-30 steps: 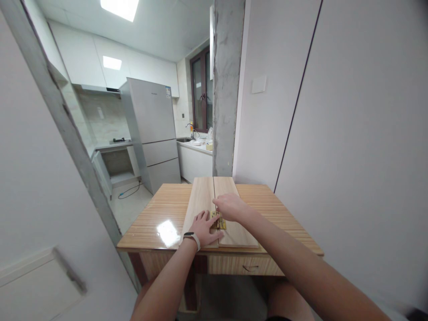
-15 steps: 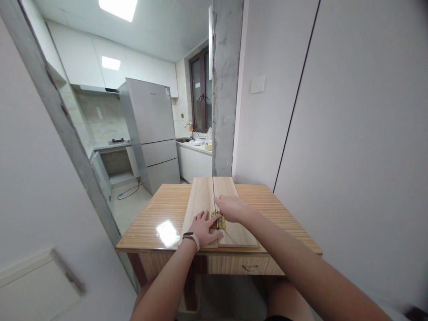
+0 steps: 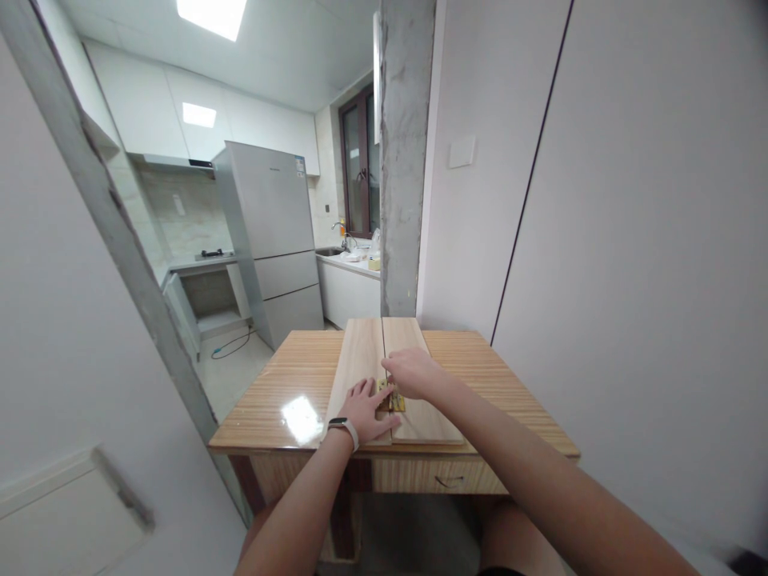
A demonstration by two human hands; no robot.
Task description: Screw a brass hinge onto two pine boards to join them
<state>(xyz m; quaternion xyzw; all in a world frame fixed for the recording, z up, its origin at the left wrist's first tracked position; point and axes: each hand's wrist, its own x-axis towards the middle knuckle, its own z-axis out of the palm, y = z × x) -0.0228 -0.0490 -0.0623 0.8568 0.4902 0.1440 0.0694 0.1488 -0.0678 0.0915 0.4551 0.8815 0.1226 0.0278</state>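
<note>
Two pale wooden boards lie side by side on the table, a left board (image 3: 355,352) and a right board (image 3: 427,424), with a narrow seam between them. A brass-coloured hinge (image 3: 399,402) straddles the seam. My left hand (image 3: 364,410) rests on the left board, fingers spread, its thumb and index finger reaching to either side of the hinge. Just above the hinge, my right hand (image 3: 411,373) is closed with its fingers curled. Whatever it grips is too hidden to name.
The boards sit on a striped wood-grain table (image 3: 288,364) with a drawer (image 3: 444,476) in its front. Beyond stand a grey fridge (image 3: 282,216), a sink counter (image 3: 351,272) and a bare concrete pillar (image 3: 405,160). A white wall (image 3: 612,240) rises at the right.
My right hand has turned slightly at the wrist and shifted a little left over the hinge. My left hand and the boards hold their places.
</note>
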